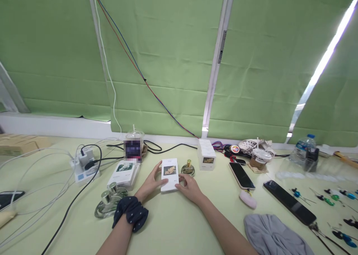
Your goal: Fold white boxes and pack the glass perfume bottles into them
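A slim white box (169,184) with a flower picture on its face lies on the table in front of me. My left hand (151,182) grips its left side, thumb on the face and fingers along the edge. At the box's lower right edge, my right hand (190,186) holds it with bent fingers. Just behind my right hand stands a small glass bottle (188,168) with a gold cap. Two glass bottles (107,202) with metallic caps are by my left wrist, which wears a dark dotted scrunchie (131,213). Similar white boxes (123,175) lie left of my left hand.
More white boxes (206,160) stand at the back. Left are a power strip (85,169) and loose cables; a cup (134,134) stands behind. Phones (242,175), a grey cloth (274,234), a drink cup (260,158), a water bottle (303,147) and small coloured parts (330,201) occupy the right.
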Tool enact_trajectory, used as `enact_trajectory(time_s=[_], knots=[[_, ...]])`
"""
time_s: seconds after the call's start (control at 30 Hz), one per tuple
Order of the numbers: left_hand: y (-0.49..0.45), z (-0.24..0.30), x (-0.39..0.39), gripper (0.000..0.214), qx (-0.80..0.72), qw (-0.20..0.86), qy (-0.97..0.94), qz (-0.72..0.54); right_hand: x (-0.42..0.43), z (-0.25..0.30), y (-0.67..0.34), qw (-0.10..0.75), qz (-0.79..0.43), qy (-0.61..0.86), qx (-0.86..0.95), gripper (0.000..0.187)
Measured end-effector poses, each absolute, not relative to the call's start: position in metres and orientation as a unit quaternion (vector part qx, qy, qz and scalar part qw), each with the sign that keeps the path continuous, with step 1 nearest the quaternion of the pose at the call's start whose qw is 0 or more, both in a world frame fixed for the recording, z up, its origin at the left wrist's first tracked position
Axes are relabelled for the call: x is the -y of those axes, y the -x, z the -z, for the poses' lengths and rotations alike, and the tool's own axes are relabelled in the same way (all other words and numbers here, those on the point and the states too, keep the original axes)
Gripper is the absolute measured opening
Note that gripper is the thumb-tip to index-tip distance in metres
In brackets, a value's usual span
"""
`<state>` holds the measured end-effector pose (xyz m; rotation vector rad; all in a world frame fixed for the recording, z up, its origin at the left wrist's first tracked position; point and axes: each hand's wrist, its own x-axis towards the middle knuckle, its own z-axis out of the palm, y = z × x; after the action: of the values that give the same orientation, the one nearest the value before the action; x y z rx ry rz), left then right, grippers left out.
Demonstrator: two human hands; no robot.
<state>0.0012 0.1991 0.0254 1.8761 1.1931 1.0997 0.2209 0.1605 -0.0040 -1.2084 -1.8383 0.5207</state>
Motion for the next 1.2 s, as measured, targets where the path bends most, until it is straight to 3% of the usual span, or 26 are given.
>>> enact_trajectory(time_s=[0.13,0.4,0.6,1.2], knots=[[-0.006,-0.034,-0.195,0.08,-0.378,0.47,-0.641,-0.475,-0.158,0.004,-0.221,0.442,-0.272,0.463,0.719,0.046],[-0.011,-0.049,-0.185,0.051,-0.316,0.558,-0.561,-0.523,-0.16,0.005,-0.223,0.435,-0.307,0.45,0.717,0.064],[-0.017,-0.061,-0.175,0.031,-0.242,0.637,-0.492,-0.543,-0.16,0.007,-0.223,0.422,-0.256,0.456,0.741,0.06],[-0.02,-0.059,-0.178,0.03,-0.316,0.547,-0.539,-0.558,-0.158,0.003,-0.223,0.423,-0.224,0.463,0.746,0.043]])
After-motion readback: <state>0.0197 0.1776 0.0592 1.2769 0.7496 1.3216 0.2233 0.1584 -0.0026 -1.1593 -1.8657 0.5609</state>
